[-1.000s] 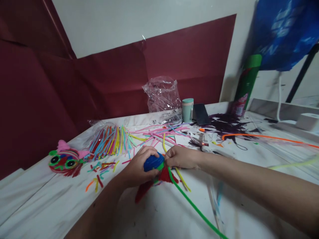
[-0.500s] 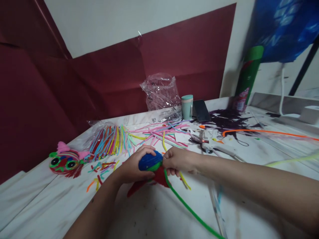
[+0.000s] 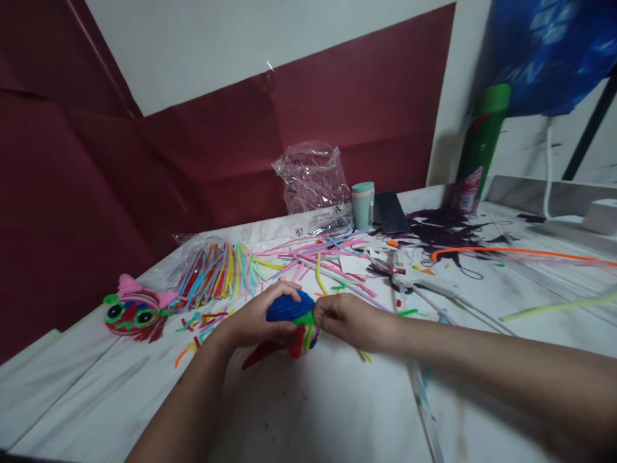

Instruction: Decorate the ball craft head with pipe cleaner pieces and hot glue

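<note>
My left hand (image 3: 263,315) is wrapped around a small craft figure covered in fuzzy pipe cleaners, its blue rounded top (image 3: 284,307) showing between fingers and thumb. Below the blue are a green band and a red part (image 3: 296,346) with yellow and blue bits; another red piece (image 3: 260,354) sticks out to the left under my hand. My right hand (image 3: 344,315) is closed in a pinch at the figure's right edge, by the green band. Its fingertips hide what they grip.
A finished-looking face figure (image 3: 131,315) lies left, near bundled pipe cleaners (image 3: 219,273) and cut scraps (image 3: 197,325). Behind are a mint cup (image 3: 363,207), a phone (image 3: 391,212) and clear plastic (image 3: 313,180). A white glue gun (image 3: 424,281) and dark purple strands (image 3: 434,231) lie right.
The figure has turned in my left hand, so more green and multicoloured parts show. The long green pipe cleaner that trailed toward the lower right no longer shows there. My right hand stays pinched.
</note>
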Demonstrator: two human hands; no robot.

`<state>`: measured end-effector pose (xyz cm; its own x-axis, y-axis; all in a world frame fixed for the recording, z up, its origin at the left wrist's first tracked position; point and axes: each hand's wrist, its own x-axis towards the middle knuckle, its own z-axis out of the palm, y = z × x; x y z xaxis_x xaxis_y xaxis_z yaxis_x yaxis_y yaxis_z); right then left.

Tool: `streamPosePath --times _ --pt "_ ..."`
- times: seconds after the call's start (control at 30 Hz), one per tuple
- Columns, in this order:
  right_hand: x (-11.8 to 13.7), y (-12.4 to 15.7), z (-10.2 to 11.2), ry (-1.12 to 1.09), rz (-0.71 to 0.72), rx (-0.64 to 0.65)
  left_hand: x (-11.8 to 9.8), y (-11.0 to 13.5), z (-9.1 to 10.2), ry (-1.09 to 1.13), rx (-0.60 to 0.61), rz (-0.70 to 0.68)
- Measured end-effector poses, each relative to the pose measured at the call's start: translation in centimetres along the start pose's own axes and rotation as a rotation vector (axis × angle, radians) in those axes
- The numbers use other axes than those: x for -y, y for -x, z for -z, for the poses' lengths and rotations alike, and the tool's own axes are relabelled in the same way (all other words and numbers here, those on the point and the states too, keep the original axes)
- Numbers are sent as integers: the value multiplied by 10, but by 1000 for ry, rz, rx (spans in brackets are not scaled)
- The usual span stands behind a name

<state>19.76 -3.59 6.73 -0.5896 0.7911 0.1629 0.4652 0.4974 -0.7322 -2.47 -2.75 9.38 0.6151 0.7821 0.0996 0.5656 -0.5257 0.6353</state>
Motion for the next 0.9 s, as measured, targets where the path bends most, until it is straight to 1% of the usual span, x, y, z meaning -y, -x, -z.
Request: streamPosePath --times 0.1,0.17,0.23,0.3,0.37,0.43,0.5,0.57,0.67,0.8,0.9 --pt "4 1 4 243 109 -45 -4 0 -2 -17 0 -3" --pt "7 2 6 367 190 -54 -6 1 -4 -20 -8 4" --pt "10 2 6 441 243 -35 -7 1 -6 -20 -27 19" --pt "11 3 6 470 259 -21 -8 0 -8 -20 -55 34" --pt "12 2 4 443 242 -26 -11 -1 -11 -24 -87 58" --pt "11 1 3 352 176 -16 -13 -2 -12 -33 -103 76" --pt "9 -1 3 244 116 14 -14 -2 -13 -39 -94 76" --pt "7 -3 4 195 147 28 -13 -2 -13 -39 -90 62" --pt "7 -4 7 224 243 17 -13 -2 -13 -41 -98 59" --pt "9 -3 7 235 268 -9 -17 -1 -12 -36 -99 75" --pt "4 -7 6 123 325 16 -16 -1 -12 -16 -80 69"
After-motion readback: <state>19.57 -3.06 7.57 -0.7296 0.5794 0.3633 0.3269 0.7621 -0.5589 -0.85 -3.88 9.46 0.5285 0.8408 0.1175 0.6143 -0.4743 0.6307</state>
